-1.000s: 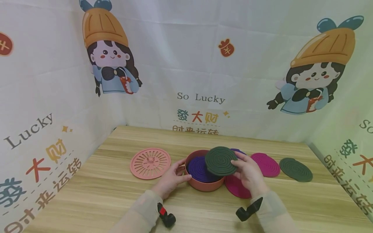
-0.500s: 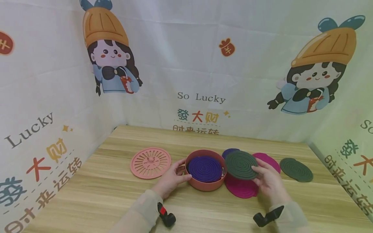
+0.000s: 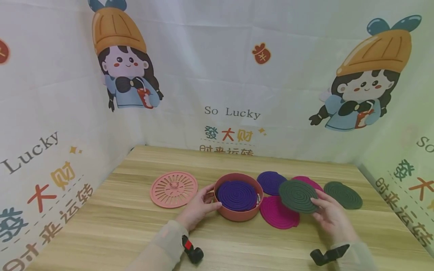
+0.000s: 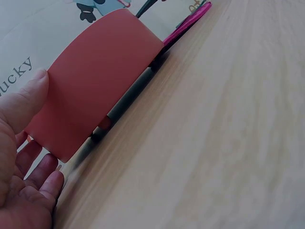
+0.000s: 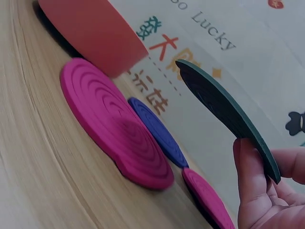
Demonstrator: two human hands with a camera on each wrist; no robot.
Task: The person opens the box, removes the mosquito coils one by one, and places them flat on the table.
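Observation:
Between the thumb and fingers of my right hand [image 3: 329,216] is the edge of a dark green mosquito coil [image 3: 298,196], held up off the table and tilted in the right wrist view. My left hand [image 3: 199,206] holds the left side of a round coral mosquito coil box [image 3: 238,216], its thumb on the outer wall [image 4: 95,76]. Inside the box lies a blue mosquito coil [image 3: 237,195]. A magenta coil [image 3: 278,213] lies right of the box, below and left of the raised green one. Behind are a blue coil [image 3: 270,183] and a partly hidden magenta coil [image 3: 311,182].
Another green coil [image 3: 343,195] lies at the far right of the wooden table [image 3: 129,233]. The pink slotted lid [image 3: 173,201] with a small knob lies left of the box. A printed cloth [image 3: 190,75] hangs behind and at both sides.
My right hand has carried the green coil from above the box to the right, past the near magenta coil. The left hand has stayed at the box.

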